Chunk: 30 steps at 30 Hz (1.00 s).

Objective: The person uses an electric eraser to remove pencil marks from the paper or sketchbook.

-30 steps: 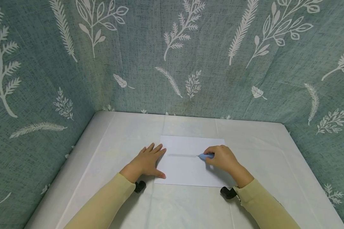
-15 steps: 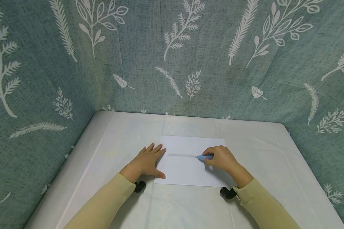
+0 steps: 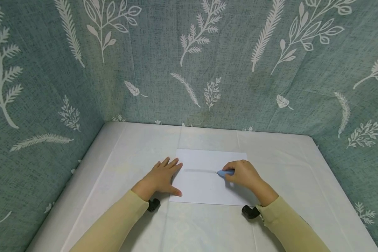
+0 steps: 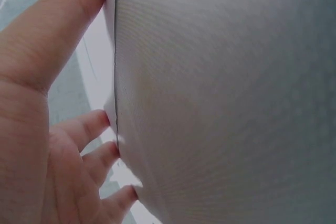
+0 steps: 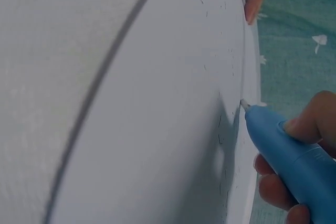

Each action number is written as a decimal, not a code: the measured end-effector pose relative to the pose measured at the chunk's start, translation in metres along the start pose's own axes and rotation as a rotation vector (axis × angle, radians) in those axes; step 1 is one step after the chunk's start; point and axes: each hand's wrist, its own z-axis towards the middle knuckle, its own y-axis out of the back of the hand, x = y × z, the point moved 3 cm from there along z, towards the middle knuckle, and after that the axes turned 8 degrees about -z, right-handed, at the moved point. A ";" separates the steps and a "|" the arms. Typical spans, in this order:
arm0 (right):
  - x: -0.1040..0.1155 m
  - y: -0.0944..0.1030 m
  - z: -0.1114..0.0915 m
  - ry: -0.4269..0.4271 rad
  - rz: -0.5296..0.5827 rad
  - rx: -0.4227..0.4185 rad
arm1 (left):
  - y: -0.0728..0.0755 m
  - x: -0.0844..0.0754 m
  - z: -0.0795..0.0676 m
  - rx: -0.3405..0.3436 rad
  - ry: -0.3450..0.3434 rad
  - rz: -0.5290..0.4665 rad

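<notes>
A white sheet of paper point(image 3: 204, 189) lies on the table, with a faint grey line point(image 3: 198, 170) across its left half. My right hand point(image 3: 247, 176) grips a thick light-blue electric eraser point(image 5: 286, 153), thumb on its button in the right wrist view. Its narrow tip points left and meets the right end of the line. Spread flat, my left hand point(image 3: 159, 178) rests on the paper's left edge, thumb and fingertips over the margin. Small dark crumbs or specks point(image 5: 220, 139) dot the paper near the tip.
A white cloth covers the table point(image 3: 204, 227), with fold creases running through it. Green fabric with white leaf prints point(image 3: 163, 52) hangs behind and at both sides. Black wrist-worn devices point(image 3: 250, 212) sit by the cuffs of the pale yellow sleeves point(image 3: 293, 224).
The electric eraser's tip has shifted slightly left, and the right hand's fingers moved a little with it. The left hand and the paper have stayed in place.
</notes>
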 end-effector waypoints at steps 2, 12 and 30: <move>0.000 0.000 0.000 0.000 -0.007 -0.008 | 0.000 0.000 0.000 -0.001 0.000 -0.003; 0.001 0.000 0.000 -0.018 -0.010 -0.012 | -0.001 0.000 0.001 0.002 0.001 -0.001; 0.001 -0.001 0.000 -0.024 -0.008 0.007 | -0.002 0.003 0.003 0.009 0.004 0.000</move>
